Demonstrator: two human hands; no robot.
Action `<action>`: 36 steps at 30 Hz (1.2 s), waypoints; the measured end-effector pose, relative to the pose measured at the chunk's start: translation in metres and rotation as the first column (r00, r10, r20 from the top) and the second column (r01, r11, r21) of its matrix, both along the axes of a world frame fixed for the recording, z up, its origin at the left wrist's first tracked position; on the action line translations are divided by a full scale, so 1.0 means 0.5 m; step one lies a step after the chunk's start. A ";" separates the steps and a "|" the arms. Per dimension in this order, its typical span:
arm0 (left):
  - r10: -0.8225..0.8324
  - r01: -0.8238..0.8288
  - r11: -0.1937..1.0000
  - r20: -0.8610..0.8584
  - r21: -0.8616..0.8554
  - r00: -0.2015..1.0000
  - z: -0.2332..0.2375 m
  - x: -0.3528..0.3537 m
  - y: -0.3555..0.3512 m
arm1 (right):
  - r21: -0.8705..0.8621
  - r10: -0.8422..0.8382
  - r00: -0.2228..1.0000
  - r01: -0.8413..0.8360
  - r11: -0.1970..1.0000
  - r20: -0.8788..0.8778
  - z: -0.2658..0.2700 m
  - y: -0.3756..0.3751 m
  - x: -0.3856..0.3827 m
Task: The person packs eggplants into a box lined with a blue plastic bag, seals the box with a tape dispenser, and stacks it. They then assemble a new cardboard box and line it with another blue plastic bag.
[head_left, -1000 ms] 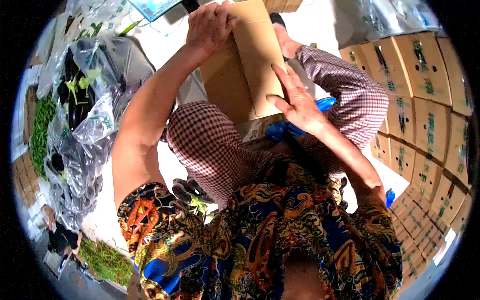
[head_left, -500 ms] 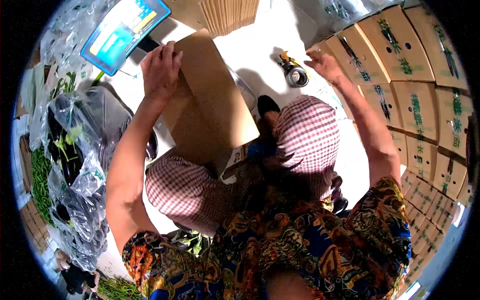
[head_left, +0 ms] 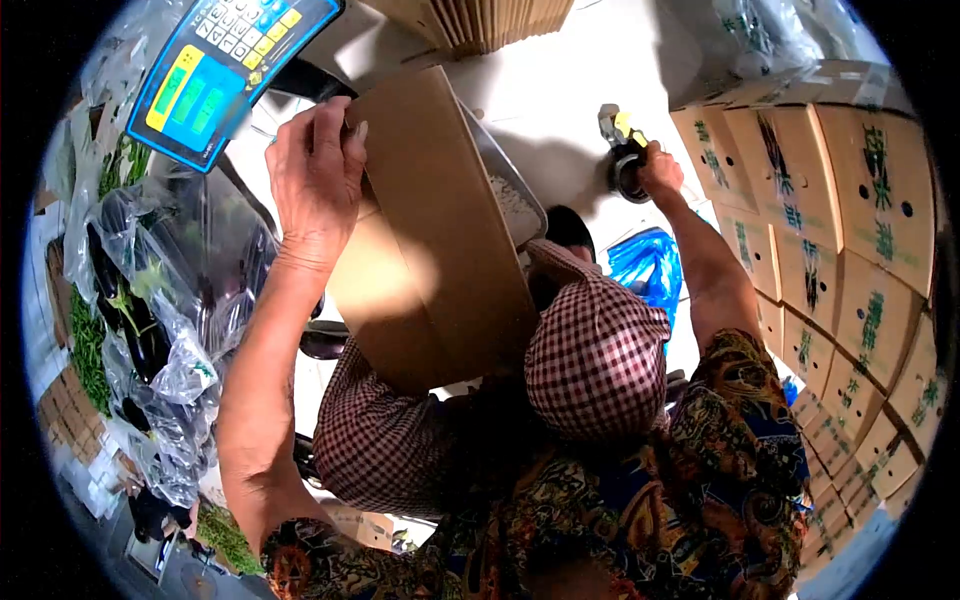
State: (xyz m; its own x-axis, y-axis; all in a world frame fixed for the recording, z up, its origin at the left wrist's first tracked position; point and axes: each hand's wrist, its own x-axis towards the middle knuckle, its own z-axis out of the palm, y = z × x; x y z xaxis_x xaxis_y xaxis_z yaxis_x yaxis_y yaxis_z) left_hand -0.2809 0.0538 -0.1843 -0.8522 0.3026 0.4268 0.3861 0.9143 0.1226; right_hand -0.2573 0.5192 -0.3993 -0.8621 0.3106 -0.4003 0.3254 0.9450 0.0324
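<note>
A brown cardboard box (head_left: 450, 220) stands tilted in front of me, above my checkered trouser legs. My left hand (head_left: 318, 180) is closed on its far left edge, the thumb and fingers bent over the rim. At the right, my right hand (head_left: 660, 172) has its fingers wrapped on a tape dispenser (head_left: 628, 172) with a yellow part and a dark round roll. The dispenser is at the white floor; its handle is largely hidden by my fingers. Behind the box shows part of a metal tray (head_left: 535, 215) with pale contents.
A scale display with keypad (head_left: 220, 75) stands at the upper left. Printed cartons (head_left: 800, 190) are stacked along the right, and folded cardboard (head_left: 500, 20) stands at the back. Plastic bags with eggplants (head_left: 140, 330) line the left. A blue plastic bag (head_left: 650, 265) lies near my right knee.
My right hand, earlier open beside the tape dispenser, has now taken hold of it. My left hand stays on the box. The view has shifted, and the blue bag shows more.
</note>
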 end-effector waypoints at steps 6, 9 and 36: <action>0.028 -0.031 0.997 0.043 0.069 0.999 0.005 0.008 0.002 | -0.598 -0.388 0.909 0.226 0.769 -0.155 0.054 -0.062 0.027; 0.006 -0.006 0.994 -0.007 0.111 1.000 -0.007 0.003 -0.004 | -0.993 -0.577 0.817 0.061 0.103 -0.010 0.226 -0.137 0.023; -0.151 0.055 0.855 0.146 0.516 0.978 -0.114 -0.017 -0.048 | -0.696 0.532 0.718 -0.654 0.294 -0.450 0.613 -0.568 0.034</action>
